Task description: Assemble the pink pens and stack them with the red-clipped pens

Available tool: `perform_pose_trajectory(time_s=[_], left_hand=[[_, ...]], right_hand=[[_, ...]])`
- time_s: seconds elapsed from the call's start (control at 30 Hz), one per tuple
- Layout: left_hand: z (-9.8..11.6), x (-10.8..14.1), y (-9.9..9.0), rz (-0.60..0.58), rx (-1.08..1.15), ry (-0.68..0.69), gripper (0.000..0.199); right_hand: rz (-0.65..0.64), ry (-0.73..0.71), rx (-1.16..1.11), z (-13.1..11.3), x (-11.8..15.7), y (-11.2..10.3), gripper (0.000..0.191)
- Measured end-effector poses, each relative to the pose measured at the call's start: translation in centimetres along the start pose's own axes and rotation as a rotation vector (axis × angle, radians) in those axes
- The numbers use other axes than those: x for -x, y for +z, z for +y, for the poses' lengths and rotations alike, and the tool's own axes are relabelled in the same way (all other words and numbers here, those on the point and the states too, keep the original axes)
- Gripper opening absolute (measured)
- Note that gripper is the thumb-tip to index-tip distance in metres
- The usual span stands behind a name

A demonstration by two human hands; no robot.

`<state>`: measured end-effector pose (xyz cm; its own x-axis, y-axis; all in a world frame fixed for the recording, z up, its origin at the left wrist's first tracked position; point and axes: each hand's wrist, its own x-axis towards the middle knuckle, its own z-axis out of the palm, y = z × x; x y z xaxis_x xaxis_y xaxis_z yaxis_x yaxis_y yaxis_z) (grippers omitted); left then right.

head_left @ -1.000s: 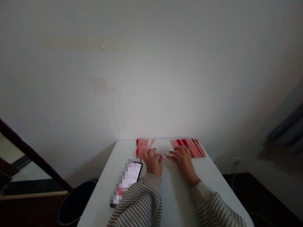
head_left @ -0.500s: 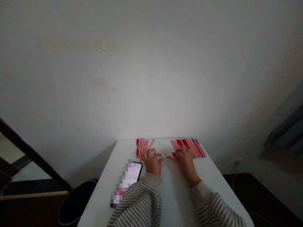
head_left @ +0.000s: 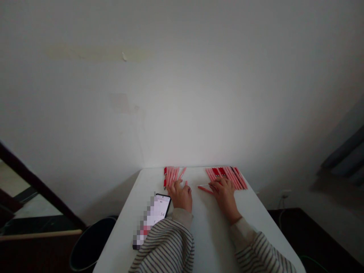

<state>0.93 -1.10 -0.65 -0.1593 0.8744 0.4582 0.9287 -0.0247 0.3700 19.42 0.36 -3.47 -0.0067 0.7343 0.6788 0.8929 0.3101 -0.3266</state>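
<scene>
My right hand (head_left: 224, 193) pinches a thin white stick, like a pen refill (head_left: 203, 185), its free end pointing left. Just below that stick, a pinkish-red pen barrel (head_left: 205, 190) lies slanted on the table, its right end reaching my fingers. My left hand (head_left: 180, 196) is curled, and a short length of pink pen barrel (head_left: 186, 183) sticks up between thumb and fingers; the rest is hidden. Beyond my left fingers lies a row of pink pen barrels (head_left: 172, 174). A second row of pink and red pens (head_left: 234, 178) lies beyond and right of my right hand.
A phone (head_left: 160, 206) with a lit, partly blurred screen lies left of my left forearm on the white table (head_left: 210, 235). The wall (head_left: 182, 113) stands at the table's far edge. A dark bucket (head_left: 91, 242) is on the floor at left.
My left hand has let go of the white stick's left end and drawn back slightly left. The stick stays in my right hand, now farther under its fingers.
</scene>
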Motion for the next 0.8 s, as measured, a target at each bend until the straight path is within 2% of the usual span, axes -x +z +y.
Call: perform_pose_trajectory(time_s=[0.3, 0.53, 0.8], left_hand=[[-0.2, 0.0, 0.6, 0.009, -0.012, 0.001, 0.017], [-0.3, 0.2, 1.2, -0.027, -0.035, 0.033, 0.023], [0.1, 0.3, 1.0, 0.025, 0.029, 0.027, 0.026]], right_hand=[[0.0, 0.007, 0.0, 0.1, 0.0, 0.2, 0.017], [-0.004, 0.012, 0.008, -0.2, 0.0, -0.1, 0.021], [-0.033, 0.009, -0.001, -0.5, -0.1, -0.4, 0.025]])
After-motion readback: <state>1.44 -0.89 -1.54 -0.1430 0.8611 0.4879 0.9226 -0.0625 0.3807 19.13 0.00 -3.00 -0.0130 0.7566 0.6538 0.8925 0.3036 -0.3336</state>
